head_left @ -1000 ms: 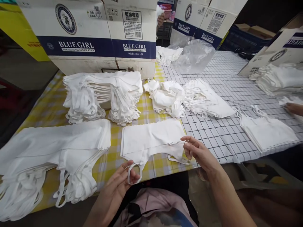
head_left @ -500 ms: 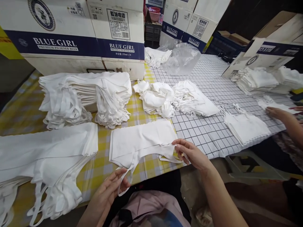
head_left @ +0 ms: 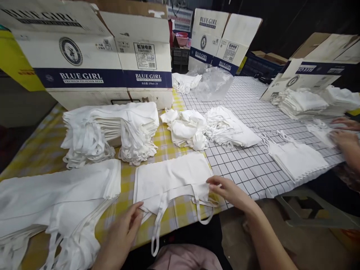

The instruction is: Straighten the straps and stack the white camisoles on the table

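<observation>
A white camisole (head_left: 174, 170) with thin straps lies flat on other folded white cloth at the table's front edge. Two straps hang down over the edge toward my lap. My left hand (head_left: 125, 227) is at its lower left corner, thumb and fingers closed on the cloth there. At the right side, my right hand (head_left: 232, 193) pinches the camisole's edge between thumb and fingertips. Left of it, a stack of white camisoles (head_left: 62, 191) lies with straps dangling. Behind that is a second thick stack of camisoles (head_left: 112, 116).
Crumpled white garments (head_left: 187, 127) and a white pile (head_left: 230, 127) lie beyond. A neat white stack (head_left: 298, 155) sits to the right, near another person's hands (head_left: 347, 138). Beer cartons (head_left: 112, 78) and a clear plastic bag (head_left: 215, 82) stand at the back.
My left hand has let go of the strap and moved to the camisole's left corner. Both straps now hang down. My right hand stays at the right edge; the view has tilted up.
</observation>
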Tool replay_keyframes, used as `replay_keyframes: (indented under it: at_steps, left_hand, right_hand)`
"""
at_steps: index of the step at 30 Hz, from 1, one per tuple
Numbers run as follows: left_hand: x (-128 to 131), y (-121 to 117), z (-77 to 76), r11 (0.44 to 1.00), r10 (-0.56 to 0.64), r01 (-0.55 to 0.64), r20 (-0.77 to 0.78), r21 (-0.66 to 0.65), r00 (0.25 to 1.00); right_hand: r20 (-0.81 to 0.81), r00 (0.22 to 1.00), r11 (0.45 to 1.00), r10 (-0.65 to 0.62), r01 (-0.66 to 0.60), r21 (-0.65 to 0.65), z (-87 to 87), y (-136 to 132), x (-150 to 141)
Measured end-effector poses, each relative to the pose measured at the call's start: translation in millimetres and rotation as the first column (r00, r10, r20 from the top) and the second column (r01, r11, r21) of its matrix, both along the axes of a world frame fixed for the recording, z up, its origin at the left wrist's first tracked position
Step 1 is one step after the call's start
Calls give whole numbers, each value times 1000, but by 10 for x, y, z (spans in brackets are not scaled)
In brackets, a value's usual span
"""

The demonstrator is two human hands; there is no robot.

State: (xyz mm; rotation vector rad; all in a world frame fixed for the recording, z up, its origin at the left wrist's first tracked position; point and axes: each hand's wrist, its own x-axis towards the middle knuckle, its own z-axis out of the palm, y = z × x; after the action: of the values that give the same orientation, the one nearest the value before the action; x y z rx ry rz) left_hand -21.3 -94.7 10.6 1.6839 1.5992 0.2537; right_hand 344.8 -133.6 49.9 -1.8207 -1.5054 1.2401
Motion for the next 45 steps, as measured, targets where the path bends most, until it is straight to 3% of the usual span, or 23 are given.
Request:
replay_keyframes:
  at_steps: [3, 5, 8, 12, 18, 25, 31, 37, 42, 45]
  left_hand:
    - [67, 359, 13, 981, 17, 28, -230, 190, 973]
    - [170, 585, -4, 965, 80, 11, -336, 261, 938]
    - [315, 829, -67, 952, 161, -37, -397, 303, 904]
    - [369, 987, -130, 944, 221, -88, -411, 319, 884]
    - [260, 1145, -155, 960, 181, -97, -317, 262, 931]
    - [270, 1202, -250, 943, 201, -154, -134, 296, 970]
    - [223, 1209, -182, 932, 244, -251, 58, 263, 968]
    - [185, 1120, -37, 924, 279, -346, 332, 162, 901]
    - [135, 1030, 147, 944, 257, -328, 549, 35, 796]
    - [109, 1100, 385, 942, 251, -334, 666, -4, 702]
  right_hand:
    - [203, 939, 960, -277, 261, 101, -253, 348, 85]
    - [275, 883, 925, -380, 356, 137, -414, 576, 105]
    - [308, 844, 898, -440, 408, 166, -587, 801, 72]
    - [275, 846, 888, -456, 410, 211, -693, 874, -4]
    - [142, 898, 889, -417, 370, 271, -726, 840, -22]
    - [29, 917, 888, -397, 376, 266, -679, 864, 11]
    - [-2, 913, 878, -407, 392, 276, -668, 947, -12]
    - [-77, 937, 892, -341, 348, 287, -471, 930, 43]
    - [-234, 945, 919, -229, 289, 269, -89, 807, 123]
    - [-361, 913, 912, -188, 299, 281, 216, 816, 114]
